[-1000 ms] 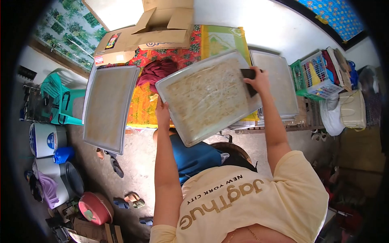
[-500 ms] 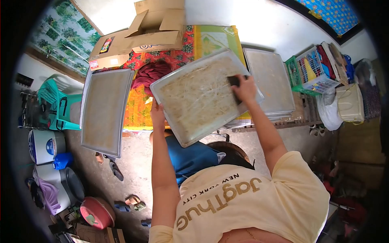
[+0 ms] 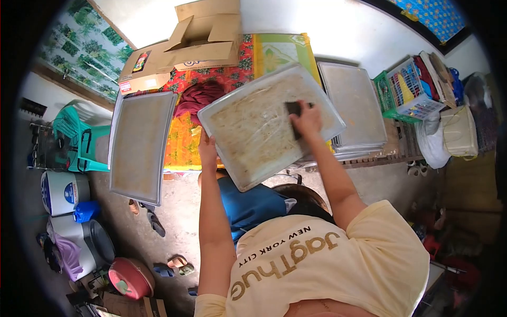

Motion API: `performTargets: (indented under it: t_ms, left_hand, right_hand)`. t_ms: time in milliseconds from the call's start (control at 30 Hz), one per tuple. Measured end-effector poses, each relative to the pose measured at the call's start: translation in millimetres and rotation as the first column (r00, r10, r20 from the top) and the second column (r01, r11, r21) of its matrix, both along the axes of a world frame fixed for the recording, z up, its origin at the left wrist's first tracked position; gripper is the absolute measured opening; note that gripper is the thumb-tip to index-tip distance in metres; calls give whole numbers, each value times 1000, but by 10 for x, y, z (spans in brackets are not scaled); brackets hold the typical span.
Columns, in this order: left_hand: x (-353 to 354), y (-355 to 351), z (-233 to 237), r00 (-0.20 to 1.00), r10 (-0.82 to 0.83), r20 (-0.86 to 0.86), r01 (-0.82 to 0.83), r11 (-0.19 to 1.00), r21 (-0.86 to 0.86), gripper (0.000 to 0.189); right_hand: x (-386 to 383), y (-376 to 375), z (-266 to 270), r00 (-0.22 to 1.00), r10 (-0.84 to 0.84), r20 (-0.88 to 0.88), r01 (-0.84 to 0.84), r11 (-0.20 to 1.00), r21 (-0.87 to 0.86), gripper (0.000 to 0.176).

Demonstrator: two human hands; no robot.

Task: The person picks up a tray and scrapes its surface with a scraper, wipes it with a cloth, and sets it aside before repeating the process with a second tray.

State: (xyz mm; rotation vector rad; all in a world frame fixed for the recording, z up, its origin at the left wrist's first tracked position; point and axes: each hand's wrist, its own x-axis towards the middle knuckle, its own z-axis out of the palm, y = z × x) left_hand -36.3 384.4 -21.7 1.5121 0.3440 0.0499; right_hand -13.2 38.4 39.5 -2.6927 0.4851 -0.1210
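Note:
A shallow, pale rectangular tray [image 3: 253, 132] with brownish smears over its surface is tilted in front of me, above my lap and the table edge. My left hand [image 3: 207, 150] is closed on its left rim. In my right hand [image 3: 309, 120] is a black, flat rectangular pad [image 3: 293, 112], pressed to the right part of the tray; its exact kind does not show. Just behind the tray's left corner lies a bunched maroon cloth [image 3: 198, 98].
Similar trays lie at the left [image 3: 140, 142], and a stack of trays [image 3: 356, 105] is at the right. Cardboard boxes [image 3: 203, 45] stand at the back of the cloth-covered table [image 3: 182, 142]. A green chair [image 3: 79, 137] is at left, plastic baskets [image 3: 409, 92] at right. Slippers [image 3: 157, 224] lie on the floor.
My right hand has moved left across the tray with the black pad, toward the middle. My left hand stays at the left rim. The view has shifted slightly.

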Motion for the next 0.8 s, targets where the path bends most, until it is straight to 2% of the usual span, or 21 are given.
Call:
performTargets:
  t_ms: [67,167,200,267,367,400,467,533,567,667,733,800]
  left_hand:
    - [-8,1,23,1000,-9,-6,9,999,38,56]
    - [2,20,-25,999,1,43,-2,1000,20,56]
    - [4,10,-28,999,0,35,-1,999,43,56]
    - [-13,-28,-1,1000,-6,24,4,997,83,56]
    - [-53,-61,106,999,-24,26,23,999,40,56]
    - [-61,-41,119,1000,-22,11,22,999,27,56]
    - [-53,-4,150,999,-33,-36,34,999,25,55]
    - [-35,22,65,999,-19,-45,19,1000,-3,55]
    - [-43,7,70,1000,-14,-24,12,997,-76,55]
    - [-58,-25,169,999,-12,-48,13,1000,2,55]
    - [-90,-96,347,996,-8,-94,10,1000,18,57]
    - [-75,-92,388,995,-12,-95,14,1000,25,57]
  right_hand:
    - [149,-422,106,975,-220,12,220,975,12,60]
    - [244,-426,161,965,-264,-12,261,960,-96,60]
    - [190,-245,210,980,-194,-36,191,979,-69,60]
    - [59,197,-81,999,-16,41,16,1000,3,62]
    - [-253,844,-27,971,226,77,-232,970,76,61]
    - [-291,914,59,965,248,87,-257,959,121,60]
    - [-225,827,104,976,214,28,-213,935,283,60]
    - [-21,536,149,994,83,74,-98,968,232,59]
    - [120,310,177,995,21,96,-40,978,205,58]
    - [582,-368,327,978,-174,117,165,983,84,56]
    - [912,-717,334,964,-266,10,266,964,-15,54]
    - [1195,-938,146,967,-247,-64,243,968,-66,54]
